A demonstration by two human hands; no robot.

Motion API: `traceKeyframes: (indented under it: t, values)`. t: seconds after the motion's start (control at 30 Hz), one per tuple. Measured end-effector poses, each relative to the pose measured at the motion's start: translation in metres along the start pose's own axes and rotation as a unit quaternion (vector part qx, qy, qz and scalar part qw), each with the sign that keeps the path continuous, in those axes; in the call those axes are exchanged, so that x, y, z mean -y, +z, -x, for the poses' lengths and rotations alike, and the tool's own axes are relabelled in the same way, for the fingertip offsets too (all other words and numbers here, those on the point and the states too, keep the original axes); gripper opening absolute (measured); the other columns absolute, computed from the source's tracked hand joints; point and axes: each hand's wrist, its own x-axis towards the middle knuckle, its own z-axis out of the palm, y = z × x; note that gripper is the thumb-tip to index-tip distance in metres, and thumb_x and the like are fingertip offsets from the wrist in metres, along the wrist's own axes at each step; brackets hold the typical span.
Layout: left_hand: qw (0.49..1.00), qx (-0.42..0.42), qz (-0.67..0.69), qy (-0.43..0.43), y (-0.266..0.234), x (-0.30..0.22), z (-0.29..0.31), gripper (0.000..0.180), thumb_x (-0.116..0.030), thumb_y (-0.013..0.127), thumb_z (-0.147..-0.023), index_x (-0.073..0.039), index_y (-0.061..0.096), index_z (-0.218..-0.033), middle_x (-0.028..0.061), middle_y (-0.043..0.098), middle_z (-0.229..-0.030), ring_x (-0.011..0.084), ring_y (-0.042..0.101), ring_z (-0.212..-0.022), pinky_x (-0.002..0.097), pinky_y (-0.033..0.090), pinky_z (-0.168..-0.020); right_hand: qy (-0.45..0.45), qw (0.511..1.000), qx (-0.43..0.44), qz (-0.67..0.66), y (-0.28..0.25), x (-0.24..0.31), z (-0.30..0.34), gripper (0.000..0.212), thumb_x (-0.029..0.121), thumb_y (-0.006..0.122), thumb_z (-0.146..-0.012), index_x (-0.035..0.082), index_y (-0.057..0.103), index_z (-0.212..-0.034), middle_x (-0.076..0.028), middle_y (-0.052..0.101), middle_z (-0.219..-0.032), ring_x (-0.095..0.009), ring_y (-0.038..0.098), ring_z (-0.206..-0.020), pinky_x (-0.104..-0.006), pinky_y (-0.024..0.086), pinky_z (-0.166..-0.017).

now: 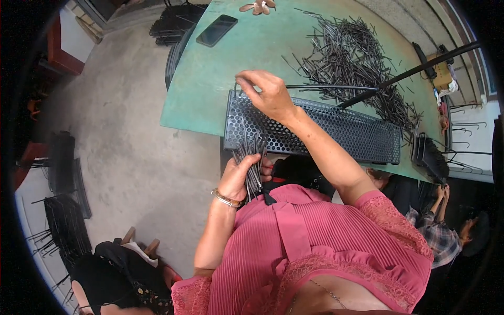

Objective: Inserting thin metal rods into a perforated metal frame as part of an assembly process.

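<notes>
The perforated black metal tray (315,128) lies across the middle of the frame, on the near edge of the green table (199,89). My right hand (268,94) rests at its upper left corner, fingertips pinched on one thin black rod (331,87) that runs off to the right. Just below the tray's left end, my left hand (241,176) is closed around a bundle of black rods (253,163) (held roughly upright). A loose pile of rods (362,58) spreads over the table at upper right, and a dark phone (217,30) lies near the top edge.
</notes>
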Motion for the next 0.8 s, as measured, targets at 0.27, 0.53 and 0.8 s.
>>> traceKeyframes:
  t: [0.27, 0.53, 0.8]
  values:
    - [0.999, 0.013, -0.031, 0.023, 0.0, 0.001, 0.001, 0.02, -0.012, 0.058, -0.083, 0.004, 0.057, -0.095, 0.0132, 0.063, -0.08, 0.0186, 0.062, -0.066, 0.0304, 0.054, -0.058, -0.014, 1.0, 0.004, 0.008, 0.002, 0.002, -0.004, 0.01, 0.003, 0.062, -0.077, 0.001, 0.061, -0.086, -0.012, 0.062, -0.077, -0.027, 0.06, -0.066, -0.0328, 0.048, -0.058]
    - [0.999, 0.015, -0.03, 0.027, -0.001, 0.005, 0.0, 0.019, -0.01, 0.061, -0.081, 0.003, 0.056, -0.095, 0.0122, 0.063, -0.081, 0.0183, 0.062, -0.068, 0.03, 0.054, -0.057, 0.007, 0.999, 0.029, 0.023, 0.004, 0.009, -0.005, 0.007, 0.004, 0.061, -0.078, 0.0, 0.059, -0.084, -0.014, 0.061, -0.076, -0.03, 0.059, -0.065, -0.0347, 0.047, -0.057]
    - [1.0, 0.003, -0.002, 0.005, 0.0, 0.003, 0.0, 0.019, -0.011, 0.06, -0.081, 0.002, 0.055, -0.094, 0.0105, 0.061, -0.079, 0.0183, 0.061, -0.067, 0.0304, 0.054, -0.058, 0.062, 0.995, 0.079, 0.024, 0.007, 0.0, 0.004, 0.009, 0.007, 0.059, -0.08, 0.0, 0.061, -0.084, -0.014, 0.06, -0.074, -0.031, 0.058, -0.064, -0.0363, 0.046, -0.058]
